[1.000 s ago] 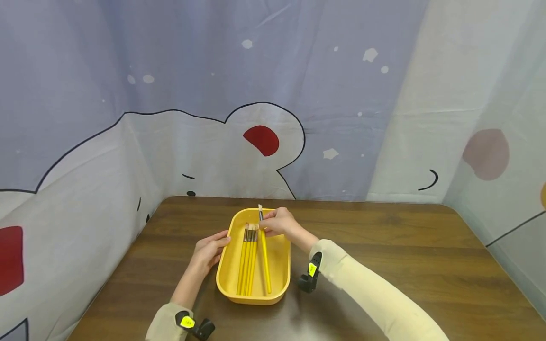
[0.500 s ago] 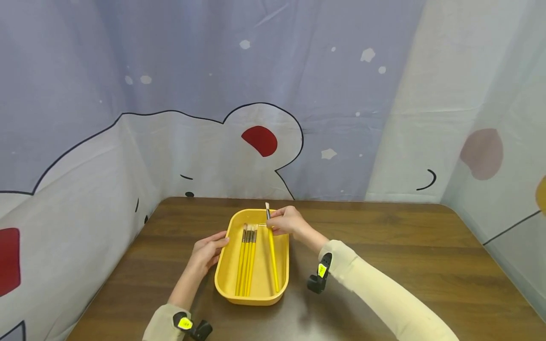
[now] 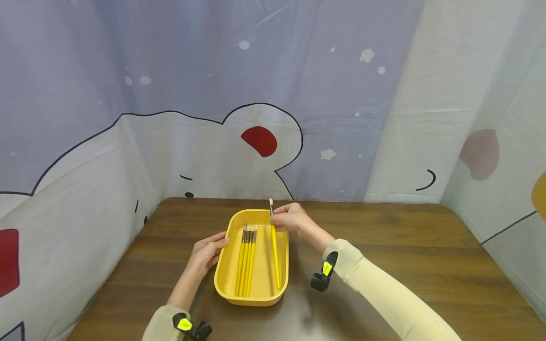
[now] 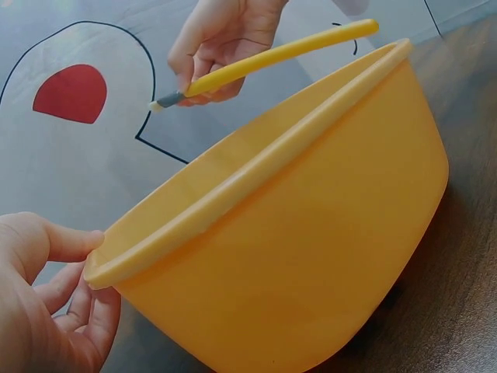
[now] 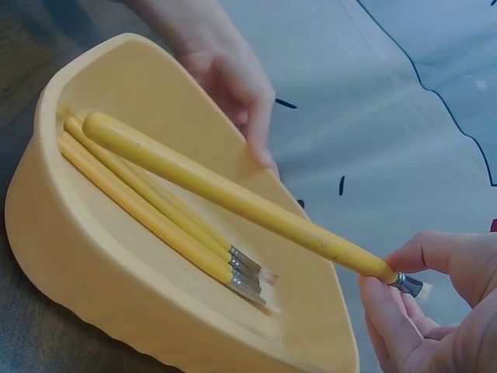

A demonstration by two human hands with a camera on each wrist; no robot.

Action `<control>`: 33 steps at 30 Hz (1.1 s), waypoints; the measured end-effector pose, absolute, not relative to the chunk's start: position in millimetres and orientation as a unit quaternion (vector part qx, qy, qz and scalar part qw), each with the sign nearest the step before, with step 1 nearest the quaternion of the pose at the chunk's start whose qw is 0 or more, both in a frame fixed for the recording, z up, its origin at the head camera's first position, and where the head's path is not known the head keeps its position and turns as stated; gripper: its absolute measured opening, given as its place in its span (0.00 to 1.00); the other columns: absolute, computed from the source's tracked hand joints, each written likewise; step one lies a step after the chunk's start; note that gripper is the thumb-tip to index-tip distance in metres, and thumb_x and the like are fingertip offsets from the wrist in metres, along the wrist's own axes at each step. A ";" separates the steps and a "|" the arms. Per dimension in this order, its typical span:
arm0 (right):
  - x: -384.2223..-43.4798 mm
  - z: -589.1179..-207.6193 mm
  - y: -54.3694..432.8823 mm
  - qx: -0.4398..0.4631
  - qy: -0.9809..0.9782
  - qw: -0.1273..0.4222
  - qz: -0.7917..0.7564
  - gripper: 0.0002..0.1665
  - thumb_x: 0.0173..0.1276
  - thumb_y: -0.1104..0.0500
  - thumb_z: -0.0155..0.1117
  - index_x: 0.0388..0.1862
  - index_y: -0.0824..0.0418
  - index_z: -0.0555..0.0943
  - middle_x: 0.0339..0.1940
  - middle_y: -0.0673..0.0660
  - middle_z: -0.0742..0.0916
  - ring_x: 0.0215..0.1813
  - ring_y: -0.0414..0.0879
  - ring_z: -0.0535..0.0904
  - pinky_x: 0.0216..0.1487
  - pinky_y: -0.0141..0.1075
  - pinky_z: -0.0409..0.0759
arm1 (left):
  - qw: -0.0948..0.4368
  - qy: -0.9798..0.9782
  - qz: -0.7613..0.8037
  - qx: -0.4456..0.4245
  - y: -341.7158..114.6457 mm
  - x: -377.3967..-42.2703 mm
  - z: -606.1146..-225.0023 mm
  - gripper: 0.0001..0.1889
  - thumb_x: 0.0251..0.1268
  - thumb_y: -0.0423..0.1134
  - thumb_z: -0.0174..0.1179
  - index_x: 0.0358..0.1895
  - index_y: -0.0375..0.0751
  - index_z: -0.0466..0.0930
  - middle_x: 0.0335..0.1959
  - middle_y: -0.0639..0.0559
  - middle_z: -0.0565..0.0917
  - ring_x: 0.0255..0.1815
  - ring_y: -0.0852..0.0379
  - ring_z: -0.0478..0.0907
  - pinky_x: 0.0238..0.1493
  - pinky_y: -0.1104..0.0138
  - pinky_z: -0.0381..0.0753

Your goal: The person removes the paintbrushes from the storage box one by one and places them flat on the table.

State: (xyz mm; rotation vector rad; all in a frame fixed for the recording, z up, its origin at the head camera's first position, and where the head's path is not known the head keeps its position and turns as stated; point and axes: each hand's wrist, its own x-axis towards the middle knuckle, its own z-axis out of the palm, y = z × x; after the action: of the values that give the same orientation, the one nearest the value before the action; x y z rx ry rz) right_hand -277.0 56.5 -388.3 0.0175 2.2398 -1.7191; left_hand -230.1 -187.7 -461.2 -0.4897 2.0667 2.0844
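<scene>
A yellow plastic tray (image 3: 264, 300) with deep walls stands on the table. Several yellow-handled paintbrushes (image 3: 246, 265) lie side by side in its left half, bristles toward the far end. My left hand (image 3: 206, 253) holds the tray's left wall, its thumb on the rim and the other fingers outside, as the left wrist view shows. Over the tray's right side, my right hand (image 3: 292, 219) pinches one paintbrush (image 5: 241, 203) between thumb and fingers near its metal ferrule. That brush's pale bristles point away from me, and its handle slants above the tray in the right wrist view.
The brown wooden table (image 3: 384, 265) extends on both sides of the tray. A printed curtain (image 3: 324, 118) hangs close behind its far edge and along the sides. Each sleeve carries a black wrist camera (image 3: 322, 277).
My right hand has moved right, carrying the paintbrush away from the other brushes and slightly upward. My left hand stays on the tray's rim.
</scene>
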 end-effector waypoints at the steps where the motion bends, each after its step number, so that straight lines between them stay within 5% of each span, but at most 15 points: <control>1: -277.2 -387.5 57.3 0.007 0.783 0.159 -0.602 0.22 0.57 0.68 0.62 0.52 0.73 0.77 0.46 0.68 0.85 0.31 0.44 0.82 0.46 0.41 0.85 | 0.083 0.693 0.697 -0.164 -187.6 -230.0 -461.1 0.25 0.65 0.38 0.61 0.65 0.37 0.72 0.52 0.40 0.84 0.39 0.57 0.86 0.38 0.67 0.86; 9: -279.3 -386.4 67.2 0.012 0.775 0.156 -0.612 0.22 0.58 0.69 0.63 0.52 0.75 0.76 0.36 0.60 0.83 0.29 0.42 0.81 0.42 0.39 0.86 | 0.081 0.693 0.697 -0.164 -186.9 -228.9 -460.1 0.25 0.65 0.38 0.61 0.65 0.37 0.72 0.55 0.39 0.82 0.41 0.56 0.85 0.39 0.67 0.86; 16: -279.3 -387.5 76.5 0.020 0.771 0.156 -0.617 0.24 0.58 0.68 0.63 0.54 0.75 0.75 0.36 0.59 0.83 0.29 0.42 0.81 0.56 0.50 0.79 | 0.083 0.693 0.698 -0.162 -186.8 -228.2 -459.5 0.25 0.65 0.38 0.61 0.65 0.36 0.72 0.56 0.38 0.82 0.42 0.56 0.85 0.40 0.66 0.86; 27: -278.2 -391.8 90.5 0.012 0.767 0.154 -0.623 0.24 0.59 0.69 0.62 0.54 0.78 0.73 0.31 0.58 0.83 0.27 0.40 0.81 0.53 0.49 0.80 | 0.081 0.689 0.702 -0.159 -186.7 -228.8 -459.9 0.24 0.66 0.37 0.60 0.64 0.35 0.72 0.52 0.40 0.84 0.40 0.57 0.85 0.38 0.67 0.85; 33: -279.6 -397.4 98.4 0.016 0.770 0.152 -0.620 0.23 0.58 0.69 0.62 0.52 0.77 0.73 0.29 0.56 0.83 0.27 0.40 0.81 0.42 0.40 0.86 | 0.080 0.690 0.700 -0.164 -186.5 -228.6 -459.3 0.24 0.66 0.37 0.60 0.64 0.36 0.72 0.52 0.40 0.84 0.39 0.57 0.86 0.37 0.68 0.85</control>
State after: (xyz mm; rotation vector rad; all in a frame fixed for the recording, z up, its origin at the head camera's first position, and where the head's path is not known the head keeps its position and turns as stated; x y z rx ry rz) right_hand -279.6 98.4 -397.4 0.0472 2.2091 -1.7779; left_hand -228.6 -186.5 -459.3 -0.4891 2.0643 2.0941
